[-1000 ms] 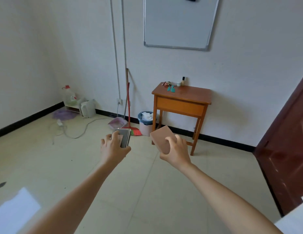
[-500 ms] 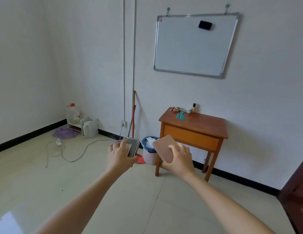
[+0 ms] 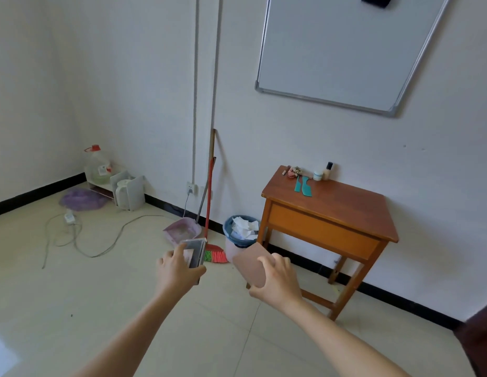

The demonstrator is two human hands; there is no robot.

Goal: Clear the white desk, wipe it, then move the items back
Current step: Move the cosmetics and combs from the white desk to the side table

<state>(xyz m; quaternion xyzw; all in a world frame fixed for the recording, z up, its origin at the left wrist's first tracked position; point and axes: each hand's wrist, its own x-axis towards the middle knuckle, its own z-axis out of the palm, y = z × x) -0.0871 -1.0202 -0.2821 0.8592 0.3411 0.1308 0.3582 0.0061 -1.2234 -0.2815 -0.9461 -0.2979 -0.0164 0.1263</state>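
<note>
**Carried Items Brought Nearer the Wooden Table**

Over the last second the person advanced, and the wooden table (image 3: 345, 210) by the far wall stood nearer than before. The left hand (image 3: 180, 273) kept its fingers curled round a grey book (image 3: 195, 251). The right hand (image 3: 277, 278) gripped a pink notebook (image 3: 247, 263) likewise. Both items hung above the floor, short of the table. Clearing appeared under way. The white desk was not clearly in view.

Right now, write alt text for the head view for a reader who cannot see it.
Two outstretched hands hold flat items: the left hand grips a grey book, the right hand a pink-brown pad. Ahead, a wooden desk bearing teal combs stands against the wall below a whiteboard.
</note>
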